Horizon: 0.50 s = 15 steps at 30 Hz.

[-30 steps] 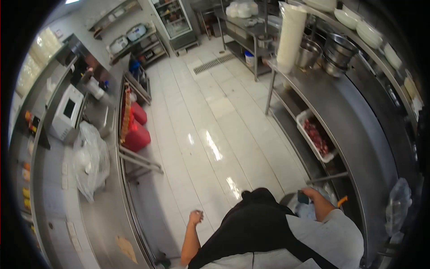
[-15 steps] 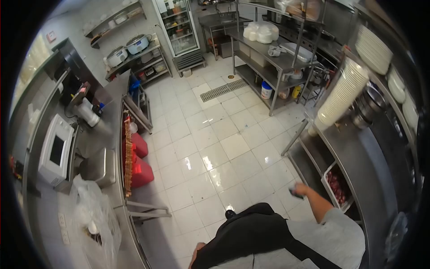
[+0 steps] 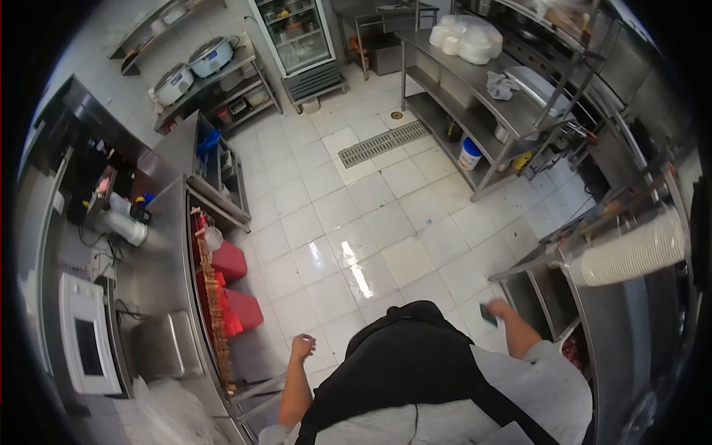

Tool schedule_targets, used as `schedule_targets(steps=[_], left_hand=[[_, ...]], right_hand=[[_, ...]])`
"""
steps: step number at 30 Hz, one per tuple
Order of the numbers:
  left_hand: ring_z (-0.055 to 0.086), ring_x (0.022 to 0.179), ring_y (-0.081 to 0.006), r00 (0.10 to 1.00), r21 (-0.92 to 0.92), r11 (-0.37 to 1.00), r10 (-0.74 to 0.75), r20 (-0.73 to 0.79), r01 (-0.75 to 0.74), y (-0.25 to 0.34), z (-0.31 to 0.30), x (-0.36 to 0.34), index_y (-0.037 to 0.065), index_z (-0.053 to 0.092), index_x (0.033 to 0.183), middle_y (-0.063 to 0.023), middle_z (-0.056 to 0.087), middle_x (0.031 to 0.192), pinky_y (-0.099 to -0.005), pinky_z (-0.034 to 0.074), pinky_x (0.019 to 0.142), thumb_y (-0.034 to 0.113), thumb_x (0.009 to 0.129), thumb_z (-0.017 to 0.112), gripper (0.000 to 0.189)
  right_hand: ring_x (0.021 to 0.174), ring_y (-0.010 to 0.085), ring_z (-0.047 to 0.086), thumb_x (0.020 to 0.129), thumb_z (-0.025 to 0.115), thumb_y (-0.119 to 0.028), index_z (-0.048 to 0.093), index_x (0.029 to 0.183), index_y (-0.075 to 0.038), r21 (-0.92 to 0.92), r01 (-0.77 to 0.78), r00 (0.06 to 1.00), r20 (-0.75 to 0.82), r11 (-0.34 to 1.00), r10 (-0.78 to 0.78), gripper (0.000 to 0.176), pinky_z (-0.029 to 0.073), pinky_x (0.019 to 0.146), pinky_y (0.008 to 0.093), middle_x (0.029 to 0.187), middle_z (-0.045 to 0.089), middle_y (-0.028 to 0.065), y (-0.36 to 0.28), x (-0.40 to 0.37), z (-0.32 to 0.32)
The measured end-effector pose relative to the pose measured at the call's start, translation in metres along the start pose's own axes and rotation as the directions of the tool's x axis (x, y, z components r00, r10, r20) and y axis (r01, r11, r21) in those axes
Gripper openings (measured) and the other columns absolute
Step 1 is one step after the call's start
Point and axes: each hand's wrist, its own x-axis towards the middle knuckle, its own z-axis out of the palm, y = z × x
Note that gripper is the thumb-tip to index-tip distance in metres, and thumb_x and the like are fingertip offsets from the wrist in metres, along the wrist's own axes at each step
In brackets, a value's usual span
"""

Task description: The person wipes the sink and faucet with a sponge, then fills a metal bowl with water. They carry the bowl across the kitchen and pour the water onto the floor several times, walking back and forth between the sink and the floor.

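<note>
My right hand (image 3: 501, 308) is closed around a small dark flat object (image 3: 488, 315), held low beside the right-hand steel counter (image 3: 608, 311). On the other side, my left hand (image 3: 303, 346) hangs over the tiled floor with its fingers curled; whether it holds anything is too small to make out. The black apron (image 3: 404, 348) covers my front between the two hands. Under the right counter, a tray of dark red pieces (image 3: 573, 348) shows in part near my right forearm.
A steel counter (image 3: 152, 271) with a microwave (image 3: 87, 334) runs along the left, red containers (image 3: 241, 310) beneath it. Ahead are a floor drain (image 3: 384, 144), a glass-door fridge (image 3: 298, 37) and a shelved steel table (image 3: 475, 81). Stacked cups (image 3: 634, 248) lie at right.
The view has moved forward along the aisle. My left hand and forearm have come up into view. The red-piece tray is now mostly hidden at the lower right.
</note>
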Motion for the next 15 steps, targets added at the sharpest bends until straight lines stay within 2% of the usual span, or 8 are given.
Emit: schedule_targets(steps=[3, 4, 5, 6, 7, 8, 12, 15], left_hand=[[0.065, 0.059, -0.0201, 0.989, -0.043, 0.993, -0.104, 0.101, 0.109, 0.021, -0.001, 0.012, -0.001, 0.060, 0.098, -0.0124, 0.066, 0.074, -0.0320, 0.053, 0.047, 0.013, 0.084, 0.066, 0.021], [0.063, 0.056, -0.0205, 0.987, -0.144, 0.985, -0.074, 0.143, 0.095, 0.001, -0.003, 0.028, 0.000, 0.060, 0.098, -0.0129, 0.065, 0.074, -0.0313, 0.052, 0.045, 0.012, 0.086, 0.062, 0.017], [0.065, 0.063, -0.0224, 0.996, 0.200, 0.977, 0.059, 0.068, -0.072, 0.042, -0.004, 0.000, 0.004, 0.063, 0.093, -0.0116, 0.067, 0.077, -0.0397, 0.054, 0.052, 0.018, 0.085, 0.062, 0.016], [0.066, 0.075, -0.0247, 0.695, 0.625, 0.428, 0.667, 0.270, -0.653, -0.047, 0.001, 0.079, 0.011, 0.067, 0.086, -0.0078, 0.068, 0.081, -0.0461, 0.054, 0.065, 0.027, 0.078, 0.068, 0.017], [0.066, 0.073, -0.0243, 0.848, 0.579, 0.624, 0.443, 0.292, -0.525, -0.065, -0.008, 0.096, 0.011, 0.066, 0.086, -0.0080, 0.068, 0.080, -0.0452, 0.054, 0.063, 0.026, 0.078, 0.068, 0.018], [0.065, 0.072, -0.0240, 0.887, 0.595, 0.658, 0.339, 0.312, -0.461, -0.060, -0.013, 0.108, 0.010, 0.066, 0.086, -0.0082, 0.068, 0.080, -0.0444, 0.054, 0.062, 0.026, 0.078, 0.067, 0.018], [0.064, 0.067, -0.0226, 0.918, 0.593, 0.717, 0.176, 0.355, -0.367, 0.025, -0.039, 0.198, 0.007, 0.065, 0.087, -0.0090, 0.066, 0.078, -0.0409, 0.053, 0.056, 0.024, 0.080, 0.067, 0.019], [0.063, 0.063, -0.0216, 0.920, 0.555, 0.754, 0.165, 0.356, -0.350, 0.126, -0.058, 0.298, 0.005, 0.064, 0.087, -0.0096, 0.065, 0.076, -0.0383, 0.052, 0.051, 0.023, 0.081, 0.066, 0.019]], right_hand=[[0.099, 0.0342, 0.060, 0.080, 0.062, -0.039, 0.065, 0.104, -0.005, -0.329, 0.340, 0.879, -0.221, 0.881, -0.422, 0.042, 0.049, 0.082, 0.0425, 0.104, 0.065, 0.0191, -0.139, 0.095, -0.104], [0.098, 0.0339, 0.061, 0.078, 0.067, -0.030, 0.063, 0.110, -0.004, 0.018, 0.314, 0.904, -0.311, 0.949, -0.293, 0.042, 0.049, 0.082, 0.0406, 0.104, 0.065, 0.0188, -0.233, 0.039, -0.168], [0.096, 0.0301, 0.061, 0.077, 0.068, -0.026, 0.062, 0.111, -0.003, 0.099, 0.369, 0.888, -0.330, 0.924, -0.319, 0.041, 0.050, 0.080, 0.0379, 0.103, 0.065, 0.0171, -0.277, 0.053, -0.201], [0.095, 0.0263, 0.062, 0.077, 0.069, -0.022, 0.061, 0.113, -0.003, 0.177, 0.423, 0.870, -0.354, 0.889, -0.343, 0.042, 0.050, 0.079, 0.0352, 0.102, 0.065, 0.0154, -0.311, 0.069, -0.230], [0.095, 0.0263, 0.062, 0.077, 0.069, -0.022, 0.061, 0.113, -0.003, 0.179, 0.425, 0.867, -0.363, 0.887, -0.342, 0.042, 0.050, 0.079, 0.0352, 0.102, 0.065, 0.0154, -0.342, 0.081, -0.262], [0.093, 0.0244, 0.061, 0.078, 0.067, -0.023, 0.060, 0.113, -0.004, 0.347, 0.463, 0.876, -0.318, 0.816, -0.362, 0.040, 0.049, 0.079, 0.0348, 0.100, 0.065, 0.0131, -0.368, 0.087, -0.286], [0.094, 0.0173, 0.057, 0.082, 0.065, -0.020, 0.058, 0.116, -0.006, 0.747, 0.418, 0.905, -0.293, 0.518, -0.308, 0.037, 0.047, 0.079, 0.0322, 0.103, 0.062, 0.0064, -0.393, 0.143, -0.323], [0.100, 0.0205, 0.057, 0.086, 0.064, -0.021, 0.054, 0.121, -0.006, 0.977, 0.111, 0.992, -0.099, 0.185, -0.074, 0.040, 0.048, 0.084, 0.0382, 0.111, 0.059, 0.0079, -0.360, 0.168, -0.321]])
